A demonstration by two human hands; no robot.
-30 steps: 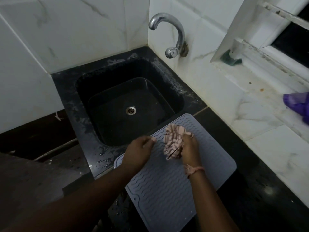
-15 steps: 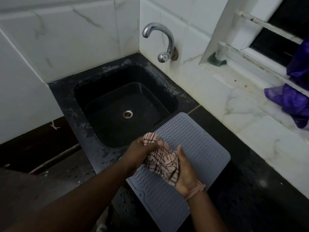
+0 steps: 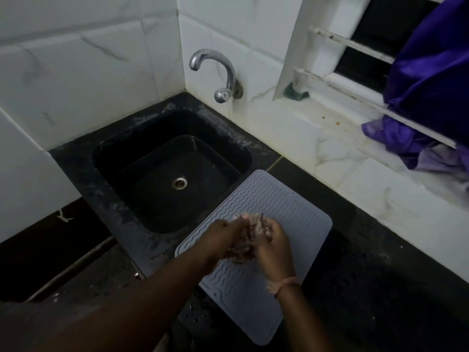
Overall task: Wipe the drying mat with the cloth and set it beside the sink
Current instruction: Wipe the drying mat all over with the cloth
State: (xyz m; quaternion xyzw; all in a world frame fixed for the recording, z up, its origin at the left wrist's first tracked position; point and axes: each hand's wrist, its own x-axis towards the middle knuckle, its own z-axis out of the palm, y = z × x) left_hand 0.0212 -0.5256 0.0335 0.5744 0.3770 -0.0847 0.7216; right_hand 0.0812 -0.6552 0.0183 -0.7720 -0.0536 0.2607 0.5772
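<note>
Since a moment ago both hands close together, left hand [image 3: 223, 240] and right hand [image 3: 274, 246] bunching the cloth [image 3: 250, 233] directly above the drying mat [image 3: 286, 212], whose long axis runs away from the sink [image 3: 142, 212].

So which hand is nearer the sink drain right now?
Left. The left hand is over the drying mat's sink-side edge, just below the sink basin and its drain. The right hand sits further onto the mat, away from the basin.
</note>
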